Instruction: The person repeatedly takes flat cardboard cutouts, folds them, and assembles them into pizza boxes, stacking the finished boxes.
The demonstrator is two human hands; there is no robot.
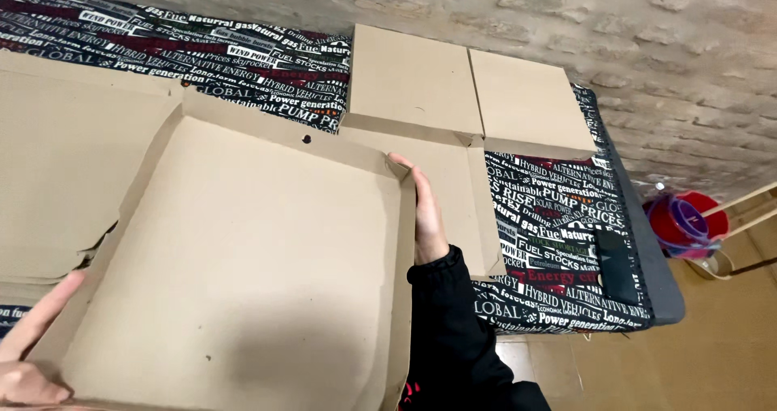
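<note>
So the half-folded cardboard box (235,257) sits between both hands, over the bed with the word-print cover (558,217). Right hand (425,212) lies flat against the outside of the box's raised right wall, fingers (409,172) straight, pressing rather than gripping. Left hand (32,354) is at the lower left corner, one finger stretched along the left wall; can't tell if it really grips. Nothing in the box. More flat cardboard (469,95) lies behind, another stack (57,160) at left. Red bucket (684,221) on the floor.
</note>
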